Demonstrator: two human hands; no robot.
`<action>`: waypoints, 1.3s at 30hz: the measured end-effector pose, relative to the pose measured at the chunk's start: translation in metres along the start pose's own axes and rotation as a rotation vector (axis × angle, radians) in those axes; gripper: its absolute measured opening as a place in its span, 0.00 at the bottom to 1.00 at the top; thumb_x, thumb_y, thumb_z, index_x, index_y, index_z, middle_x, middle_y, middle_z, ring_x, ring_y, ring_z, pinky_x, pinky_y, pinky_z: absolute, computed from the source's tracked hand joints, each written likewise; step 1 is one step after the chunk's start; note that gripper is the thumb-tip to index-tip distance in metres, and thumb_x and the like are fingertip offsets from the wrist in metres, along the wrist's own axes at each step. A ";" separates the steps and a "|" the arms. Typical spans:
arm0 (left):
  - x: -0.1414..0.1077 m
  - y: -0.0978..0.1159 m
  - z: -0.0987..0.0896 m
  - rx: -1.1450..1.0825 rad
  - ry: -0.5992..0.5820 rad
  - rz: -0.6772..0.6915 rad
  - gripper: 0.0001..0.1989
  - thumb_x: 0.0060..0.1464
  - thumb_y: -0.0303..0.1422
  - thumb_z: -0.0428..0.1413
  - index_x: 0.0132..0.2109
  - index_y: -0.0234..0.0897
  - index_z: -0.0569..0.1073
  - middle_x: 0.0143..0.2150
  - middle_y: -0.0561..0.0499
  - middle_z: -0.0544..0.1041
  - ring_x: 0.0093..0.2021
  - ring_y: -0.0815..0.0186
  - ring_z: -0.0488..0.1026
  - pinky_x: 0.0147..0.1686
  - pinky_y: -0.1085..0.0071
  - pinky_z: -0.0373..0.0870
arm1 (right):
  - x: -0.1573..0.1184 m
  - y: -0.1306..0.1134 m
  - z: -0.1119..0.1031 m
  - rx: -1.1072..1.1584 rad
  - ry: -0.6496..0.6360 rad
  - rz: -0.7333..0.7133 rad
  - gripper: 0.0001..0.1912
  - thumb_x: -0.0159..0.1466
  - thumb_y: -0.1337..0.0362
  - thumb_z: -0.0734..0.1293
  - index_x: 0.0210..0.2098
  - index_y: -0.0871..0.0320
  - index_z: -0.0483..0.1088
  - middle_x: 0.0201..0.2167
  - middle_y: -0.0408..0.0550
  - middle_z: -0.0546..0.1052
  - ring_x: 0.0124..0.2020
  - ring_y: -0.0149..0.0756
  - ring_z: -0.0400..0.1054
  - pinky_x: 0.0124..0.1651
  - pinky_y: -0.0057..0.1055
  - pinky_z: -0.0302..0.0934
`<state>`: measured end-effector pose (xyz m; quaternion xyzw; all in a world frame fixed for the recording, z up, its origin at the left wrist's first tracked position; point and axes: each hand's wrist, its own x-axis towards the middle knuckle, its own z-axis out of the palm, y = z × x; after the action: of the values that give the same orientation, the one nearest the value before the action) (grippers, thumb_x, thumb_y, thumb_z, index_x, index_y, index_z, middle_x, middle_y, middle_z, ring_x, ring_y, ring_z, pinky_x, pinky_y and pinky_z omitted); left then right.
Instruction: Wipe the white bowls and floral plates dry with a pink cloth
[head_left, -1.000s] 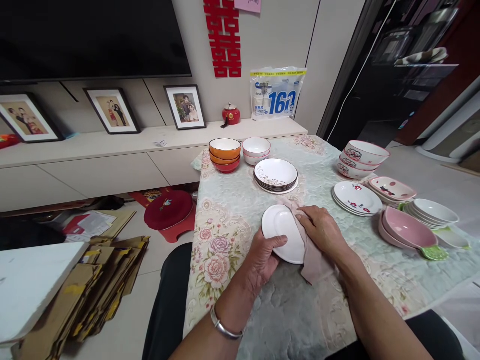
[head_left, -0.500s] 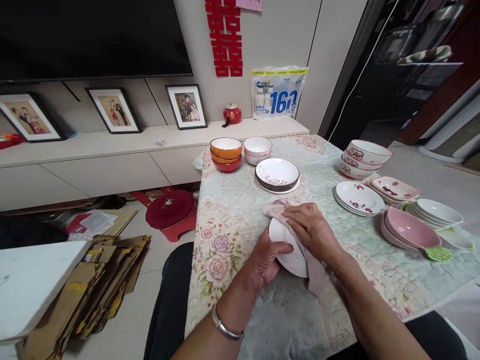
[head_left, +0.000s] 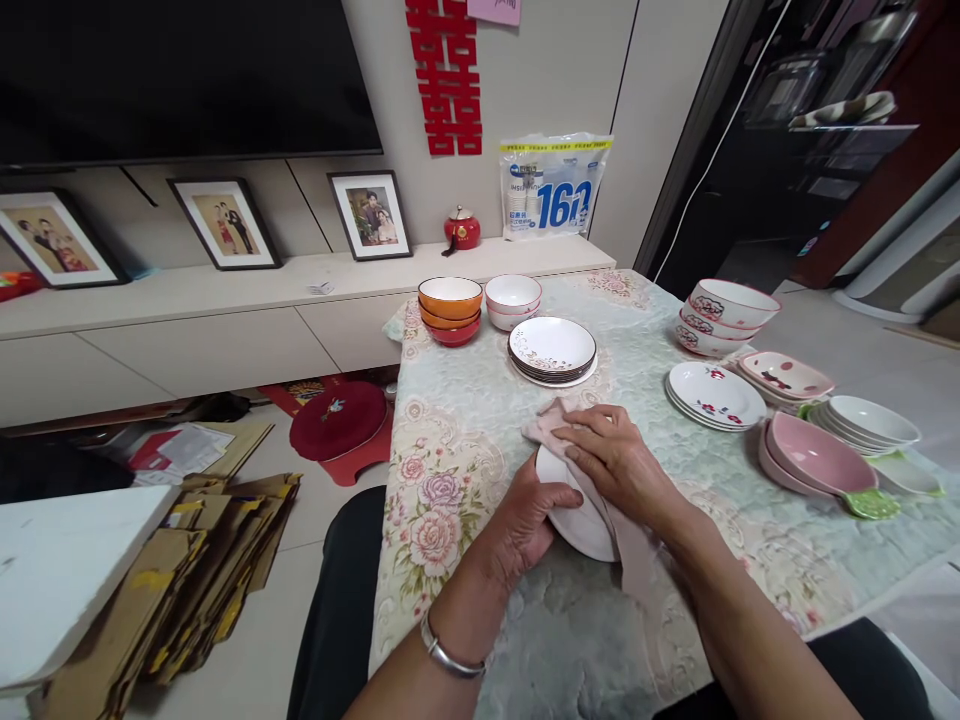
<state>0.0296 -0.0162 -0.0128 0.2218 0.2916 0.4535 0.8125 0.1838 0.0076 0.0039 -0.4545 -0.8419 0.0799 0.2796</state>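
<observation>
A white plate (head_left: 581,527) is tilted above the near part of the table, its left edge gripped by my left hand (head_left: 534,512) with the thumb across its face. My right hand (head_left: 616,462) presses a pale pink cloth (head_left: 631,550) against the plate's upper right side, and the cloth hangs down past the plate. Just beyond my hands stands a stack of white plates with dark rims (head_left: 553,347). To the right lie several white plates with red flowers (head_left: 716,393).
Orange and red bowls (head_left: 451,305) and white bowls (head_left: 513,298) stand at the table's back left. On the right are patterned bowls (head_left: 724,312), pink leaf-handled dishes (head_left: 817,455) and small white dishes (head_left: 874,420). A red stool (head_left: 339,420) and flattened cardboard (head_left: 172,590) sit left of the table.
My right hand has shifted slightly up and left with the cloth along the plate. My left hand still grips the plate in nearly the same place.
</observation>
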 end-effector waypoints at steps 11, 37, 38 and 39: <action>0.003 -0.002 0.004 -0.093 0.182 0.086 0.37 0.31 0.23 0.67 0.54 0.36 0.72 0.42 0.46 0.80 0.42 0.58 0.75 0.44 0.64 0.68 | -0.006 0.032 0.004 -0.179 -0.042 0.263 0.17 0.69 0.64 0.57 0.50 0.59 0.73 0.45 0.54 0.79 0.46 0.44 0.70 0.51 0.42 0.60; -0.002 -0.002 0.004 0.029 0.012 -0.034 0.31 0.32 0.18 0.62 0.49 0.35 0.74 0.36 0.49 0.78 0.36 0.62 0.73 0.38 0.67 0.67 | -0.003 0.000 0.000 -0.035 0.029 0.023 0.14 0.69 0.63 0.60 0.46 0.56 0.76 0.45 0.53 0.76 0.46 0.43 0.65 0.49 0.41 0.63; -0.001 -0.002 0.005 0.037 0.014 -0.026 0.31 0.32 0.18 0.62 0.49 0.34 0.74 0.35 0.49 0.78 0.35 0.62 0.73 0.38 0.68 0.66 | -0.002 -0.005 0.000 0.004 0.007 -0.021 0.14 0.69 0.63 0.60 0.46 0.55 0.76 0.46 0.52 0.75 0.47 0.42 0.65 0.50 0.40 0.63; -0.001 -0.002 0.006 0.044 0.022 -0.014 0.30 0.32 0.18 0.62 0.48 0.34 0.74 0.35 0.48 0.78 0.35 0.62 0.73 0.38 0.68 0.66 | -0.001 -0.008 0.001 0.026 -0.008 -0.040 0.13 0.69 0.63 0.60 0.46 0.54 0.76 0.47 0.51 0.75 0.47 0.42 0.65 0.50 0.40 0.63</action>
<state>0.0344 -0.0182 -0.0099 0.2325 0.3122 0.4436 0.8073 0.1782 0.0025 0.0062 -0.4336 -0.8508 0.0872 0.2839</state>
